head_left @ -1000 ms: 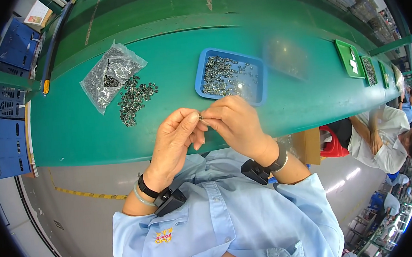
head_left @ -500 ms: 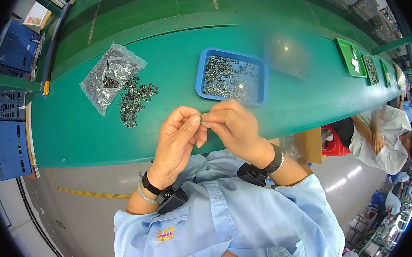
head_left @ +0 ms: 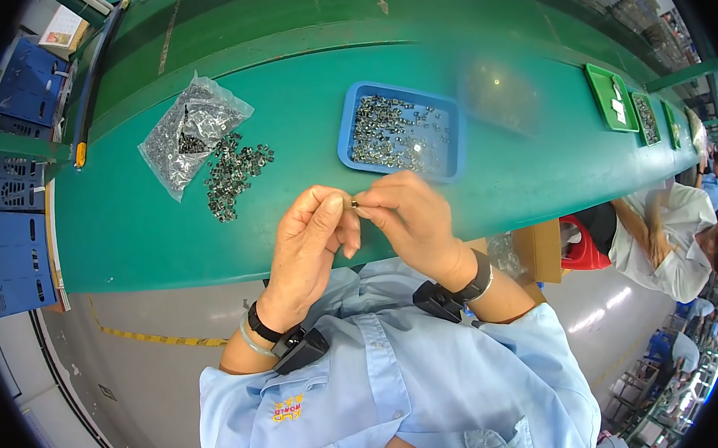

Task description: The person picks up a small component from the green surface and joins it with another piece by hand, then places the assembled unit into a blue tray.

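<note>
Just above the table's near edge, my hands meet fingertip to fingertip. My right hand [head_left: 415, 220] pinches a small dark part [head_left: 354, 204] between thumb and forefinger, hardly parted; my left hand [head_left: 302, 236] has its thumb and forefinger drawn together right beside it, though I can't tell whether they grip it too. Half a second ago my fingertips mostly covered the part; now more of it shows, so I judge it's being turned or adjusted, its handling unfinished. Beyond, the loose pile [head_left: 235, 174] and the blue tray [head_left: 346, 129] of metal pieces look unchanged, as does the clear bag [head_left: 167, 158] behind the pile.
</note>
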